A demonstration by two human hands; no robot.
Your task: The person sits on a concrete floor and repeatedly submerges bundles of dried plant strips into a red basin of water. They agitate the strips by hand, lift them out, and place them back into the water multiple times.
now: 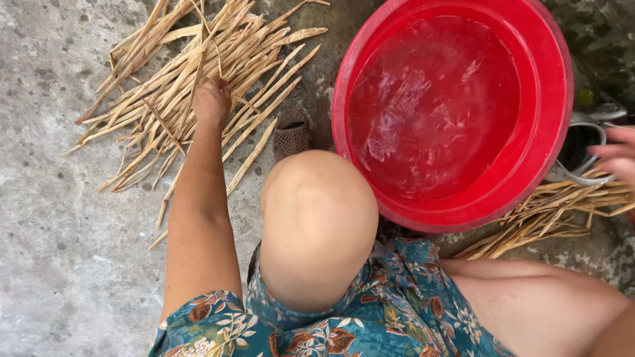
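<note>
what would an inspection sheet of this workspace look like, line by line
surface: rough grey concrete ground, bare and a little stained.
job's things: loose pile of dry tan strips at upper left; a smaller bundle of strips at lower right, under the basin's edge; red plastic basin filled with water.
clutter: brown perforated sandal beside the basin; grey metal vessel at the right edge.
fingers: left hand pressed into the loose pile, fingers buried among the strips; right hand at the vessel, partly out of frame.
cables: nothing seen.
surroundings: the person's bare knee and floral clothing; mossy ground at upper right.
</note>
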